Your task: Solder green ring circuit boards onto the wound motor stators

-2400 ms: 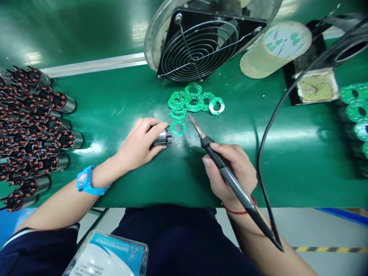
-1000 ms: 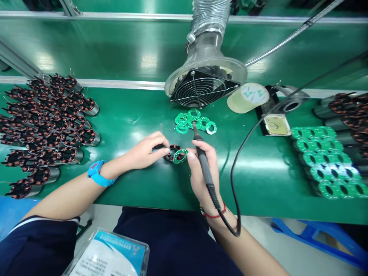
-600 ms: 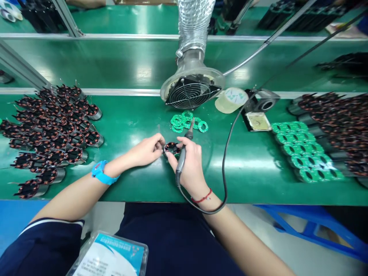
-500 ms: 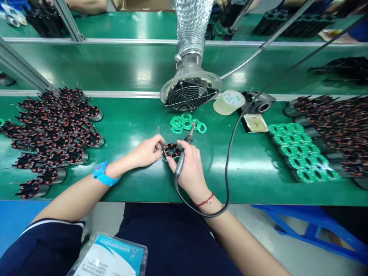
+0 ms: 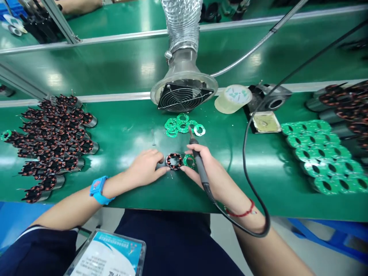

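A motor stator (image 5: pixel 174 161) with copper windings stands on the bench, its open end facing up. At its left side, my left hand (image 5: pixel 147 166) is closed, with curled fingers and the thumb against the metal rim. My right hand (image 5: pixel 208 165) grips a soldering iron (image 5: pixel 200 163) whose tip points away from me; the thumb reaches to the stator's right edge. Just right of the stator is a green ring-shaped circuit board (image 5: pixel 189 161), partly hidden by the right hand. Farther off lies a small pile of similar green ring boards (image 5: pixel 183 123).
Many wound stators (image 5: pixel 60 138) crowd the left side. On the right stand stators topped with green boards (image 5: pixel 324 153), with more stators (image 5: pixel 345 103) behind. A fume extractor fan (image 5: pixel 184 96), a tape roll (image 5: pixel 233 99) and a soldering stand (image 5: pixel 266 120) are at the back. The iron's black cable (image 5: pixel 245 153) loops over the right.
The stator has come down nearer to me and now shows its hollow middle. My right hand has shifted right with the soldering iron, uncovering the green ring beside the stator. The view has turned slightly.
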{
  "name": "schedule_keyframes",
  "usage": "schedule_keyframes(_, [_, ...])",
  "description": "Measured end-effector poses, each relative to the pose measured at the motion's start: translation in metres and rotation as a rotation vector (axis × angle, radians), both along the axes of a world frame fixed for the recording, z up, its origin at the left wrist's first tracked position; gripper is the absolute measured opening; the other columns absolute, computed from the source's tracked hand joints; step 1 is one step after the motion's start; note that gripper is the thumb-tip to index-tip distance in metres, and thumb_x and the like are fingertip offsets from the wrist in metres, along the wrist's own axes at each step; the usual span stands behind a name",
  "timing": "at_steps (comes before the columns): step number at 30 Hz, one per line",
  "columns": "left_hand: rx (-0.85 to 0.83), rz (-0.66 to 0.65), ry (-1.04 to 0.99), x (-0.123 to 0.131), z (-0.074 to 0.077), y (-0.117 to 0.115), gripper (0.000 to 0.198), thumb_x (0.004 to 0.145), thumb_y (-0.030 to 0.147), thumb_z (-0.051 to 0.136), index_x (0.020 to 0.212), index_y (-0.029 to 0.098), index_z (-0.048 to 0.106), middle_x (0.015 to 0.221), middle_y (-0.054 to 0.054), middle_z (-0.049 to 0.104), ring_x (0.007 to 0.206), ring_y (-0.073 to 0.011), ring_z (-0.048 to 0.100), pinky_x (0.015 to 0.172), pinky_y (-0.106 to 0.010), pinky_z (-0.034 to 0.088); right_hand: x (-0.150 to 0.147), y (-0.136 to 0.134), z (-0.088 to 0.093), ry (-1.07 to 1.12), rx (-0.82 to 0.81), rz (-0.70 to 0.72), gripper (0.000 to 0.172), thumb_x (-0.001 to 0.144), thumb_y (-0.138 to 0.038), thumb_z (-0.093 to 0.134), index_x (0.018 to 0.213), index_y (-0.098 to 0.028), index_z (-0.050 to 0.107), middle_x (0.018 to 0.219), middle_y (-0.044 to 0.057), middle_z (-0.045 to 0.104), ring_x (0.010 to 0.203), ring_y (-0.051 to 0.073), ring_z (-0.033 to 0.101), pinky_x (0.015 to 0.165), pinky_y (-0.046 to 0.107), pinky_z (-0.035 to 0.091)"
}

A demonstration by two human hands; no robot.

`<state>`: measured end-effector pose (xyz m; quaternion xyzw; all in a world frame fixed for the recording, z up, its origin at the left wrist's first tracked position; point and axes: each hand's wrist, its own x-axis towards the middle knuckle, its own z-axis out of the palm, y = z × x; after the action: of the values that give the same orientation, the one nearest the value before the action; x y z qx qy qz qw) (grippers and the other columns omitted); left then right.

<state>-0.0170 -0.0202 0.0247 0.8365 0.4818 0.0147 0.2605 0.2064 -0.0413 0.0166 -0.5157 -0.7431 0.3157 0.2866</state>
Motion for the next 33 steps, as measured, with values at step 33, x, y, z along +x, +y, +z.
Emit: schedule_keyframes(33, [0.192,0.427,-0.573,0.047,-0.043,-0.021,0.040,0.084,0.012,0.053,0.124,0.014,0.052,0.119,-0.014,0.063,0.109,-0.0235,0.059,0.099,-0.041,0.048,-0.019,0.021,-0.019,-0.193,0.412,0.041,0.033,0.094,-0.030,0.055,0.124,-0.016,0.055,0.102,0.013,0.069,0.087,0.028,0.056,0.073,0.041,0.045])
